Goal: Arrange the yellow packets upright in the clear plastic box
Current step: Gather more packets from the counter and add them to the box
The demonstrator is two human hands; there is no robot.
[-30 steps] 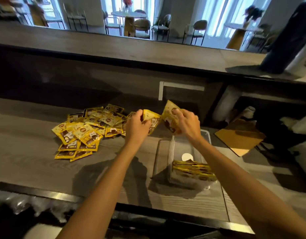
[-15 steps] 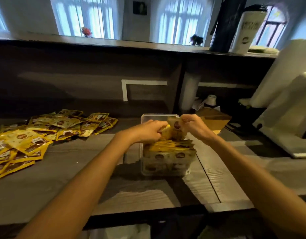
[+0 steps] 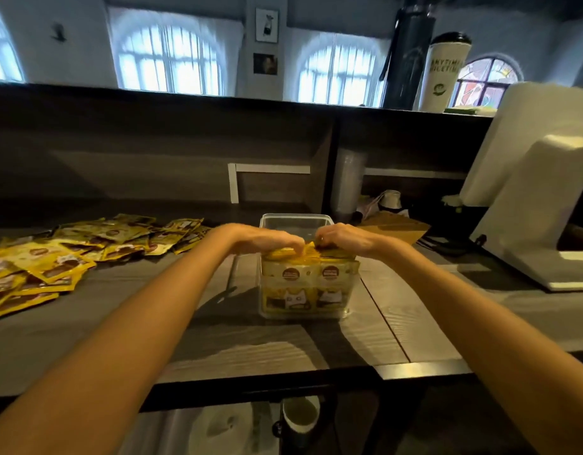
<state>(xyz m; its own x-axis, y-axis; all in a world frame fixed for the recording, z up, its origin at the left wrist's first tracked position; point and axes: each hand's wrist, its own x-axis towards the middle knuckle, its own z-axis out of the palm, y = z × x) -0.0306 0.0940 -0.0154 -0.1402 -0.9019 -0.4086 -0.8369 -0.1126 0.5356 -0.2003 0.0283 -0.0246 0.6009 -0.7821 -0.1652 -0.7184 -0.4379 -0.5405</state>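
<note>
A first-person view looks down two bare forearms that reach forward to the middle of the frame over a grey wood-grain bench [image 3: 283, 343]. A clear plastic box [image 3: 296, 220] stands on the bench at centre, its far half showing bare plastic. The near half holds a row of yellow packets [image 3: 303, 284] standing upright, their printed fronts facing the camera through the near wall. The left hand [image 3: 270, 241] and the right hand [image 3: 342, 239] meet knuckle to knuckle above the box. Both have fingers curled down, gripping the top edges of the yellow packets, with a yellow corner showing between them. At centre left of the frame, well apart from the box, a loose pile [image 3: 70, 254] of the same packets lies flat and overlapping on the bench. Just right of the box lies a brown cardboard piece [image 3: 395, 229], and a white machine [image 3: 529, 198] fills the right edge. On a raised ledge at upper right stand a dark bottle [image 3: 411, 54] and a white tumbler [image 3: 442, 73] with green lettering. A small cup [image 3: 300, 418] sits below the bench edge at bottom centre.
</note>
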